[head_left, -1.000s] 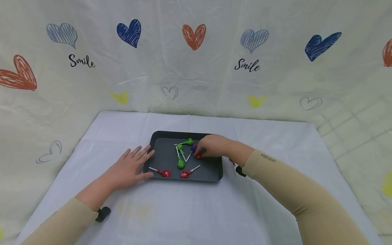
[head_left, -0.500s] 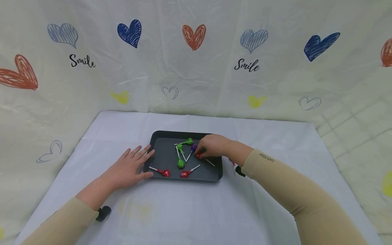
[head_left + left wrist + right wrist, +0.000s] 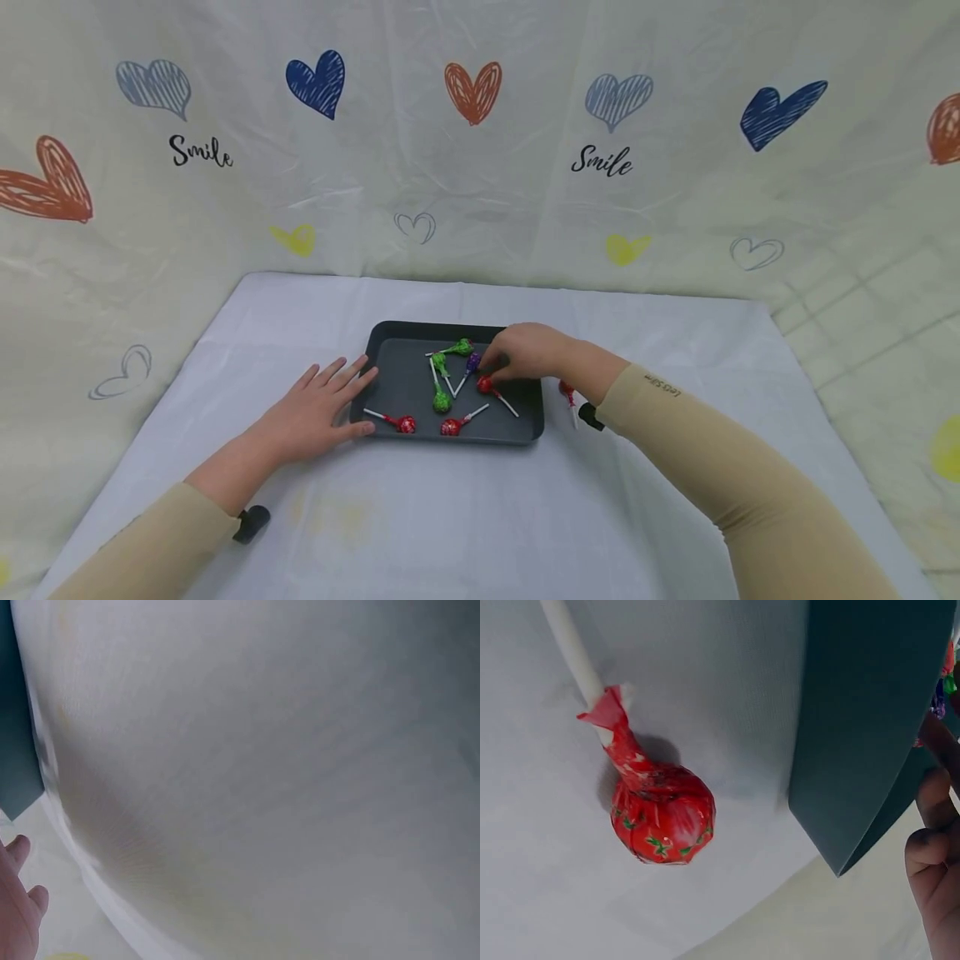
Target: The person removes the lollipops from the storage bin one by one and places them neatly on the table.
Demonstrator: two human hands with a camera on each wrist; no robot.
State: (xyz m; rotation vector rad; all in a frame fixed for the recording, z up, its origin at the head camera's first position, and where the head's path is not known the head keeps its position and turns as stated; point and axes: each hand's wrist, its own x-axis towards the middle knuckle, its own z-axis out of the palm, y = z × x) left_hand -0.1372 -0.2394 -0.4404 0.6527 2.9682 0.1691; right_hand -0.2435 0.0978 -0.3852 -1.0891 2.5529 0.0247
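Observation:
A dark grey rectangular tray (image 3: 401, 375) lies on the table with several wrapped lollipops in it. My left hand (image 3: 318, 417) rests with spread fingers at the tray's left edge. Over the tray's right part is my right hand (image 3: 528, 352), its fingers bent, fingertips close above a red lollipop (image 3: 485, 384) whose stick points toward the near right corner. Just left of those fingers lies a purple lollipop (image 3: 473, 362). Green lollipops (image 3: 442, 402) lie around the tray's middle, and two red ones, one at the front left (image 3: 406, 424), lie along the near side.
Outside the tray on the right, another red lollipop (image 3: 664, 814) lies on the white tablecloth (image 3: 420, 517), partly behind the right wrist in the head view. A pale curtain (image 3: 517, 192) printed with hearts hangs behind the table.
The right hand has uncovered the red lollipop beneath it, whose stick now shows fully, and has lifted slightly off to the right. The left hand has stayed put.

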